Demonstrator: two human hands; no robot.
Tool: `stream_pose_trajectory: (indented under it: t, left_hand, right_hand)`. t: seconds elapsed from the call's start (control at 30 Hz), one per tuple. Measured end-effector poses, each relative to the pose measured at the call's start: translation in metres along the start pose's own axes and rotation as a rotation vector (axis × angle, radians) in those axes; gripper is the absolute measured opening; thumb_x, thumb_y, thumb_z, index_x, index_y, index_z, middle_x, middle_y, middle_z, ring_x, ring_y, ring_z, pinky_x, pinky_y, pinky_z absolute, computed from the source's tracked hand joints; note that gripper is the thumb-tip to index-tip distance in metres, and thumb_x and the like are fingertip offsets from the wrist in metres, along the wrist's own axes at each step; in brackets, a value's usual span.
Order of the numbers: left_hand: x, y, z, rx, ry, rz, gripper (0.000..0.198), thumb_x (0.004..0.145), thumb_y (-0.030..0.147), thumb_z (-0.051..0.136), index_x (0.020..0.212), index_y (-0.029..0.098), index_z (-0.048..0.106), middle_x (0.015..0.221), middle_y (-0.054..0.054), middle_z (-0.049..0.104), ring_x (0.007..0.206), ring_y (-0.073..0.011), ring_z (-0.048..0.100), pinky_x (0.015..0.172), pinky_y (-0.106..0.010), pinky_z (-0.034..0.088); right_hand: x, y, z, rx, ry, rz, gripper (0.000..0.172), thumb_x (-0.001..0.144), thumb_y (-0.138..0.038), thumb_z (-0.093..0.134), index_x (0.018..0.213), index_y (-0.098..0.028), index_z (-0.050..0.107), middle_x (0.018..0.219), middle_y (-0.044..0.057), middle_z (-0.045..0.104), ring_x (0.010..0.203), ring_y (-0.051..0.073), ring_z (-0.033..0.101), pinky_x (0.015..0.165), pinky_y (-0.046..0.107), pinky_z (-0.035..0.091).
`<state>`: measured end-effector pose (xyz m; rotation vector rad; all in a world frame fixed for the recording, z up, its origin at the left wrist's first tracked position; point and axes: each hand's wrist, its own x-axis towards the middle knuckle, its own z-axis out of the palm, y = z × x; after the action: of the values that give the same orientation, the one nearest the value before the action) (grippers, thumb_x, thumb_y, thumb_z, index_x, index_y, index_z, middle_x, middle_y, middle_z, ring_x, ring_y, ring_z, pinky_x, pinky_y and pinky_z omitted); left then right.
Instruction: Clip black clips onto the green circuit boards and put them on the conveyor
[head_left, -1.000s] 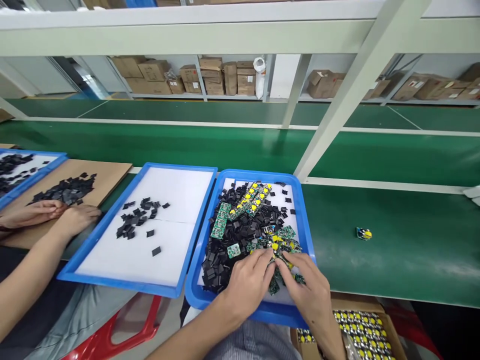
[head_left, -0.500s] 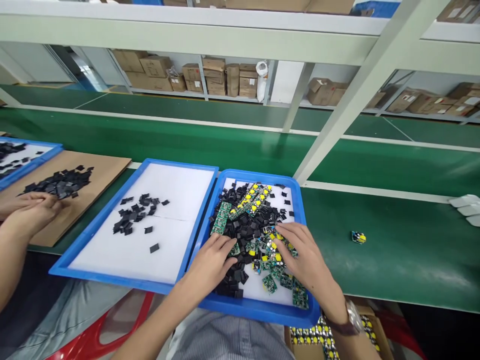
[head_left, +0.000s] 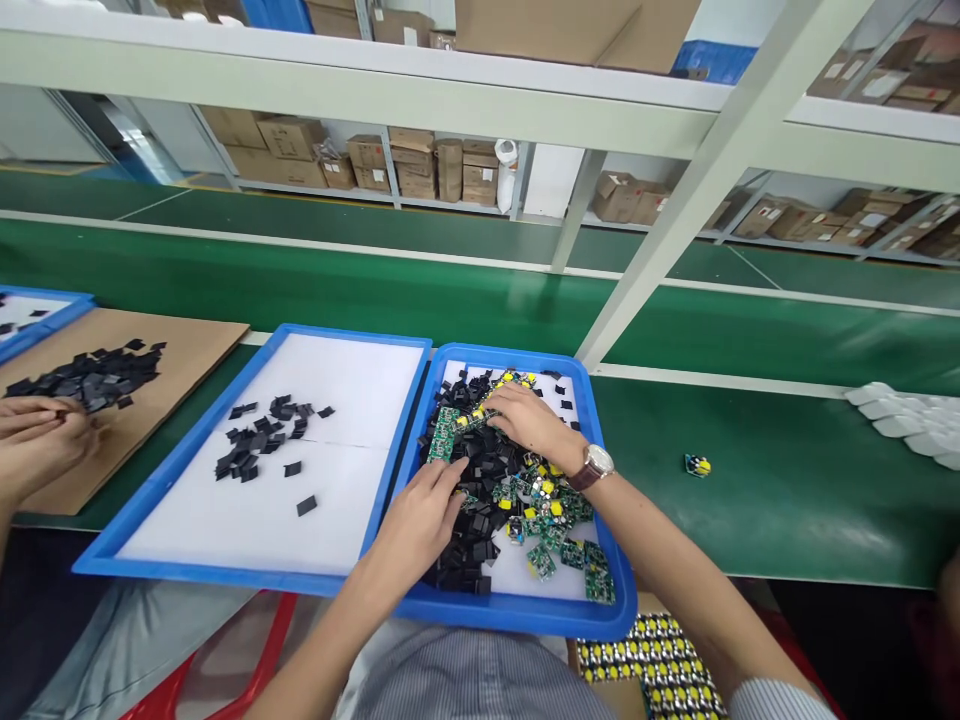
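Note:
My left hand (head_left: 426,512) rests at the near left of the right-hand blue tray (head_left: 525,617), thumb and forefinger apart over black pieces (head_left: 491,465). Just beyond its fingertips lies a green circuit board strip (head_left: 443,434); whether they touch it is unclear. Farther in, my right hand (head_left: 529,418) reaches across the tray with fingers curled over a circuit board strip (head_left: 471,420) carrying yellow parts. Its fingertips are partly hidden. Small circuit boards (head_left: 551,510) with yellow parts are heaped nearer me, beneath my right wrist.
A second blue tray (head_left: 262,574) holds scattered black pieces (head_left: 259,440). At far left, a co-worker's hands (head_left: 45,445) are beside a black heap on cardboard (head_left: 202,350). One small board (head_left: 697,465) lies on the green table (head_left: 787,500). A slanting post (head_left: 652,270) rises behind.
My right hand has moved away from the small-board heap, forward and left to the yellow-part strips. My left hand has barely moved. The view has shifted slightly.

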<state>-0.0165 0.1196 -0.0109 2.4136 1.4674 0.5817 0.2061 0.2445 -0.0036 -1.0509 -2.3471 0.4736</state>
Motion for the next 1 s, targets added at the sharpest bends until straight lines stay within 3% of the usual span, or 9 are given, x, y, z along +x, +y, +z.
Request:
stream_pose_trajectory:
  t: [0.13, 0.27, 0.37, 0.53, 0.67, 0.77, 0.83, 0.93, 1.0]
  left_hand:
    - [0.003, -0.006, -0.005, -0.008, -0.140, 0.075, 0.046, 0.093, 0.008, 0.061, 0.138, 0.020, 0.058, 0.111, -0.007, 0.074, 0.108, -0.0293, 0.065, 0.095, -0.046, 0.058]
    - [0.006, -0.005, -0.010, -0.123, -0.101, 0.105, 0.043, 0.096, 0.007, 0.055, 0.136, 0.023, 0.060, 0.111, -0.006, 0.074, 0.107, -0.0258, 0.065, 0.096, -0.045, 0.057]
    - [0.014, 0.007, -0.005, -0.273, -0.080, 0.104, 0.042, 0.097, 0.012, 0.058, 0.137, 0.026, 0.060, 0.121, -0.005, 0.072, 0.113, -0.0235, 0.066, 0.102, -0.045, 0.056]
    - [0.036, 0.039, 0.018, -0.406, -0.174, 0.123, 0.039, 0.094, 0.018, 0.066, 0.132, 0.024, 0.062, 0.123, -0.008, 0.071, 0.116, -0.0265, 0.068, 0.102, -0.049, 0.057]
    - [0.048, 0.055, 0.017, -0.598, -0.066, -0.008, 0.066, 0.086, 0.035, 0.079, 0.144, 0.022, 0.050, 0.137, -0.014, 0.064, 0.120, -0.0281, 0.067, 0.100, -0.048, 0.060]
    - [0.048, 0.067, 0.016, -0.768, -0.075, 0.008, 0.051, 0.094, 0.030, 0.069, 0.143, 0.027, 0.055, 0.135, -0.009, 0.070, 0.117, -0.0240, 0.071, 0.099, -0.043, 0.062]
    - [0.044, 0.075, 0.022, -0.678, 0.028, 0.020, 0.032, 0.099, 0.025, 0.061, 0.130, 0.025, 0.067, 0.125, -0.007, 0.075, 0.113, -0.0229, 0.073, 0.102, -0.043, 0.061]
    - [0.034, 0.081, 0.036, -0.455, 0.263, 0.071, 0.031, 0.099, 0.018, 0.059, 0.128, 0.019, 0.069, 0.127, -0.011, 0.074, 0.115, -0.0238, 0.072, 0.107, -0.043, 0.058]
    - [0.030, 0.078, 0.040, -0.418, 0.267, 0.093, 0.032, 0.099, 0.016, 0.058, 0.130, 0.019, 0.068, 0.130, -0.011, 0.072, 0.119, -0.0234, 0.070, 0.110, -0.041, 0.055]
  right_hand:
    - [-0.020, 0.001, -0.021, 0.075, 0.094, 0.048, 0.022, 0.098, -0.027, 0.065, 0.117, -0.018, 0.070, 0.113, 0.010, 0.070, 0.106, 0.024, 0.066, 0.097, 0.040, 0.056]
    - [-0.067, 0.001, -0.046, 0.300, 0.293, 0.247, 0.025, 0.094, -0.036, 0.070, 0.115, -0.022, 0.071, 0.109, 0.008, 0.067, 0.089, 0.020, 0.068, 0.079, 0.035, 0.061]
    - [-0.105, -0.001, -0.055, 0.476, 0.372, 0.420, 0.027, 0.088, -0.039, 0.077, 0.110, -0.024, 0.074, 0.106, 0.006, 0.068, 0.081, 0.017, 0.068, 0.075, 0.035, 0.061]
    - [-0.144, -0.010, -0.052, 0.705, 0.383, 0.614, 0.037, 0.081, -0.040, 0.082, 0.112, -0.021, 0.075, 0.080, 0.003, 0.073, 0.070, 0.019, 0.071, 0.072, 0.036, 0.063]
    - [-0.157, -0.024, -0.051, 0.732, 0.330, 0.549, 0.032, 0.087, -0.038, 0.078, 0.116, -0.024, 0.075, 0.087, 0.004, 0.076, 0.072, 0.019, 0.073, 0.071, 0.035, 0.065]
    - [-0.156, -0.039, -0.042, 0.616, 0.250, 0.424, 0.028, 0.092, -0.034, 0.073, 0.119, -0.028, 0.075, 0.109, 0.007, 0.077, 0.090, 0.022, 0.075, 0.077, 0.036, 0.065]
    - [-0.152, -0.048, -0.028, 0.455, 0.325, 0.365, 0.025, 0.095, -0.030, 0.070, 0.120, -0.028, 0.074, 0.114, 0.008, 0.076, 0.098, 0.023, 0.073, 0.083, 0.037, 0.064]
    - [-0.148, -0.053, -0.005, 0.202, 0.497, 0.316, 0.026, 0.099, -0.023, 0.062, 0.124, -0.024, 0.070, 0.110, 0.011, 0.075, 0.098, 0.024, 0.072, 0.090, 0.041, 0.061]
    - [-0.149, -0.051, 0.003, 0.078, 0.484, 0.300, 0.027, 0.100, -0.022, 0.060, 0.126, -0.022, 0.068, 0.109, 0.011, 0.075, 0.102, 0.026, 0.070, 0.093, 0.045, 0.059]
